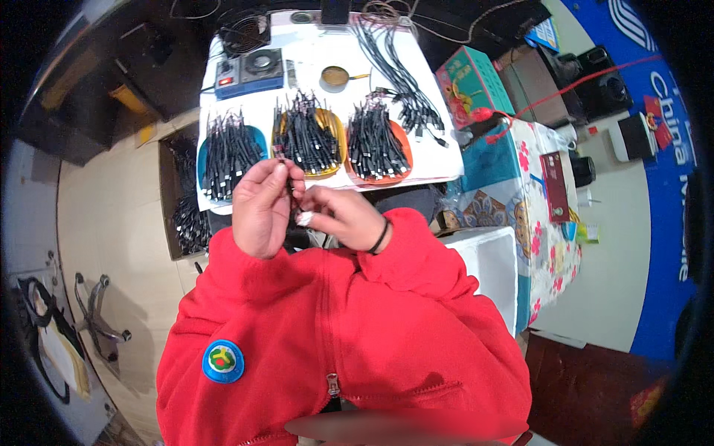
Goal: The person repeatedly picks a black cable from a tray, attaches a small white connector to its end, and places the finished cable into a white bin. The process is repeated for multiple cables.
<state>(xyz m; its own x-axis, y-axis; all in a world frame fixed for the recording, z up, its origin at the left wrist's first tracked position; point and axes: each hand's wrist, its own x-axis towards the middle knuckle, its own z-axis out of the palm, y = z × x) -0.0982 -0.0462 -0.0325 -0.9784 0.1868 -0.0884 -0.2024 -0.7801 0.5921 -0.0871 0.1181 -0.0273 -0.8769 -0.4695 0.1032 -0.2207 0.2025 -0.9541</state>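
Observation:
My left hand [262, 208] is raised in front of my chest at the near edge of a white table [320, 44], its thumb and fingertips pinched on a thin dark cable [280, 152] with a pinkish end. My right hand [346, 217] is closed beside it, fingers bent around the lower part of the same cable, which is mostly hidden. Something white shows at the right thumb. Just beyond lie three trays, blue [263, 138], yellow [341, 132] and orange [407, 146], each heaped with short black cables with silvery plugs.
A blue device [256, 74] with a dial, a small round dish [335, 76] with a handle and long black cables [383, 56] sit farther back. An open box [172, 223] of black cables stands left. A white box [494, 256] and flower-patterned table [554, 267] are right.

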